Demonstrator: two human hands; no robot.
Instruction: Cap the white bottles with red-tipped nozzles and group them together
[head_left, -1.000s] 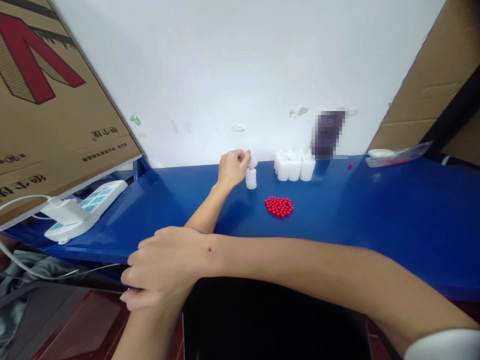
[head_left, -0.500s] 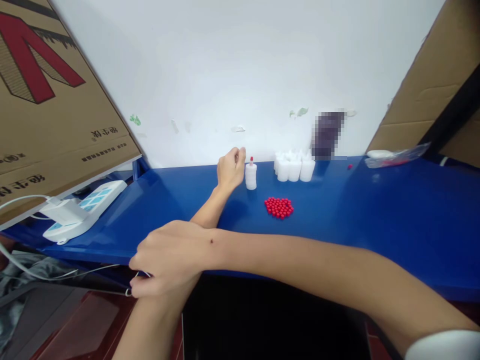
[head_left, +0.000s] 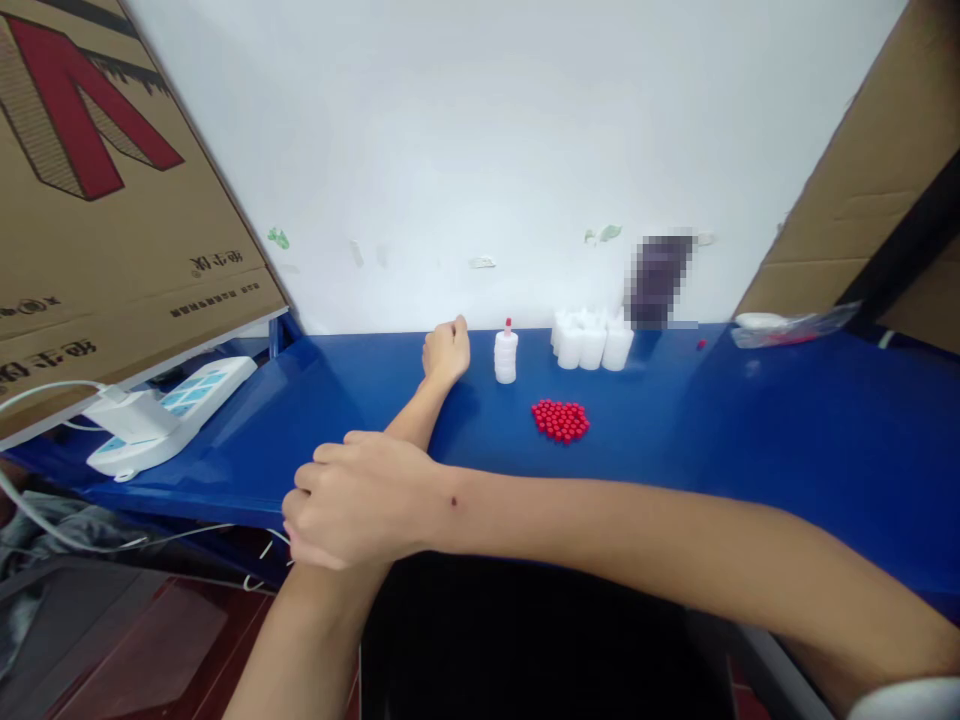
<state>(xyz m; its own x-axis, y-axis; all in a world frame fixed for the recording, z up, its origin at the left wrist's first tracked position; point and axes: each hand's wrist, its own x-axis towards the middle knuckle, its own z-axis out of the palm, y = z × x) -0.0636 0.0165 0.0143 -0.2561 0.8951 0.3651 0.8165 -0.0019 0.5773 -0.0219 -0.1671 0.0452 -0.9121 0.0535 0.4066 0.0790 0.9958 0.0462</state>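
Nearest the camera, right hand (head_left: 360,500) loosely curled, resting across the left forearm at the front edge of the blue table (head_left: 787,440), grasping nothing. Farther back, left hand (head_left: 445,353) loosely closed and empty on the tabletop, just beside a small white bottle (head_left: 505,357) with a red tip, standing upright. Right of that, a heap of red beads (head_left: 561,420). Against the wall, a cluster of white bottles (head_left: 592,340).

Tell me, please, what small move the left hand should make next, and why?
Probably slide the left hand to the right, toward the red beads, and pick one up. The hand rests on the table beside the bottle but apart from it. That bottle stands upright with a red tip, and the beads lie loose close by.
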